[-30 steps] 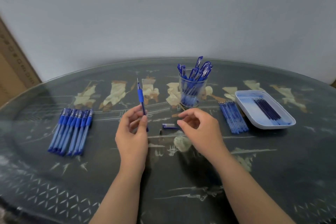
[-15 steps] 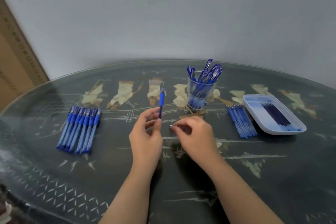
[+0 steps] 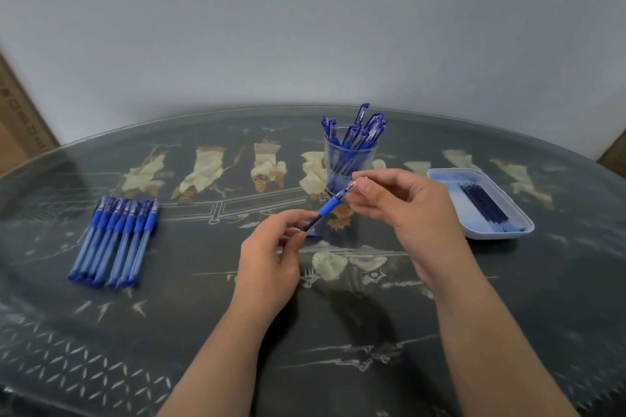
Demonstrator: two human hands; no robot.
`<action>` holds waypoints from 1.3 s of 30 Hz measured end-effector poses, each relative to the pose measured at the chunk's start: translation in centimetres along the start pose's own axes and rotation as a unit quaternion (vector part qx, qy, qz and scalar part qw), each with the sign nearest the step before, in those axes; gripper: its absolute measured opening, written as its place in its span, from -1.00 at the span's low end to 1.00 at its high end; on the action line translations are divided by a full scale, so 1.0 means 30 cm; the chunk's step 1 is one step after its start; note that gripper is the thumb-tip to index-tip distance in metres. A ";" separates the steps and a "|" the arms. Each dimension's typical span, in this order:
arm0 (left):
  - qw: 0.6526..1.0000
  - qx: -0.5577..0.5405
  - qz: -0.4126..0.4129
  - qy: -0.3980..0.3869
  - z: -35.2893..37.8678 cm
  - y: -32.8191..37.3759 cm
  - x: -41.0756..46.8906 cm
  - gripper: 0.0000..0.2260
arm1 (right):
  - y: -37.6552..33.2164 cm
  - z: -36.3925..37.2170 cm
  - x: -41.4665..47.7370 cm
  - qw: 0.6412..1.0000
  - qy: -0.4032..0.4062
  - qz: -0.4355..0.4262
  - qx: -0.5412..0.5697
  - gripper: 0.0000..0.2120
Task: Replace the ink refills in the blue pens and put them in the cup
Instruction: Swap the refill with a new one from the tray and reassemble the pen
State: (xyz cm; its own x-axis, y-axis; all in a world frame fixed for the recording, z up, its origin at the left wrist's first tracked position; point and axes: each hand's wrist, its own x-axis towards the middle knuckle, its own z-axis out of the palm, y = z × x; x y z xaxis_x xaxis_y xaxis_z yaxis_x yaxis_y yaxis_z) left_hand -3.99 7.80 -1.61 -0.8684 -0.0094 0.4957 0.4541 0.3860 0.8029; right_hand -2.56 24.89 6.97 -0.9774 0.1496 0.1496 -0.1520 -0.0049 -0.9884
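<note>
Our left hand (image 3: 271,254) grips the blue pen (image 3: 328,207); our right hand (image 3: 403,206) pinches its tip (image 3: 351,184), which may slip and drop.

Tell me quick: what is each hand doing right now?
Left hand: holds the blue pen by its barrel.
Right hand: pinches the same pen at its tip end.

Dark glass-topped table (image 3: 203,332): pen row (image 3: 115,240) well left of left fingers (image 3: 288,218); cup (image 3: 367,159) just beyond right fingers (image 3: 372,178); tray (image 3: 474,234) to their right.
</note>
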 end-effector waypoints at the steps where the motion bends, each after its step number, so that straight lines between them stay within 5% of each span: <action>1: 1.000 0.000 0.002 -0.001 0.000 0.001 0.001 -0.57 | 0.002 0.000 0.000 1.000 -0.005 -0.003 -0.016 -0.87; 11: 1.000 0.000 0.004 -0.018 -0.003 0.005 -0.001 -0.57 | 0.012 0.003 0.008 0.999 0.005 -0.023 -0.023 -0.91; 20: 1.000 0.009 0.004 -0.024 -0.009 0.011 -0.002 -0.53 | 0.059 0.024 0.020 0.986 0.000 -0.040 -0.160 -0.98; 27: 1.000 -0.010 -0.010 -0.021 -0.005 0.007 0.000 -0.55 | 0.065 0.038 0.018 0.984 0.011 -0.044 -0.170 -0.67; 36: 1.000 -0.008 -0.010 -0.023 -0.006 0.002 0.002 -0.57 | 0.073 0.041 0.021 0.988 0.005 -0.074 -0.135 -0.98; 39: 1.000 -0.008 -0.011 -0.023 -0.006 0.006 0.003 -0.54 | 0.075 0.043 0.022 0.986 0.022 -0.057 -0.153 -0.81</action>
State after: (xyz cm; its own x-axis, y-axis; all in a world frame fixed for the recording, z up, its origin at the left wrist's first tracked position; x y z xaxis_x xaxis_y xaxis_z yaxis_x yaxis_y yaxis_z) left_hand -3.94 7.71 -1.37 -0.8864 0.0248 0.4623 0.4376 0.3709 0.8191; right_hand -3.73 23.69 4.86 -0.9485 0.1743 0.2646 -0.2017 0.3118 -0.9285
